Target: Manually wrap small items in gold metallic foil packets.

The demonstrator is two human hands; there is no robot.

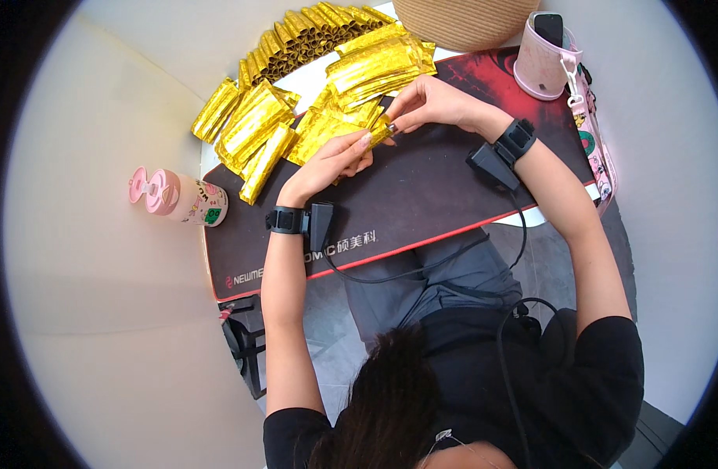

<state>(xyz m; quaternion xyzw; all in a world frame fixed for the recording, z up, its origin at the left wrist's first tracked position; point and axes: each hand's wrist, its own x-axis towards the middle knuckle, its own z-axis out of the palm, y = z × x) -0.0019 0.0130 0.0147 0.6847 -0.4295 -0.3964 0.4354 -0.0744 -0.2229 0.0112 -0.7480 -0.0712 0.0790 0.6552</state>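
A smooth dark mat point(437, 187) with a red edge lies over the white desk point(534, 216) nearest me. Above it, the left hand point(339, 162) pinches a narrow gold packet point(378, 134), while the right hand point(437, 105) pinches its farther end; the step looks like working that end, and I'd judge it calls for a light, even fingertip grip. Beyond lie crinkled, shiny flat packets point(256, 125), then stacked, open-ended gold tubes point(290, 35)

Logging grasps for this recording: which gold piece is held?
The gold piece pinched in the left hand, its end at the right hand; the other gold pieces lie in piles.
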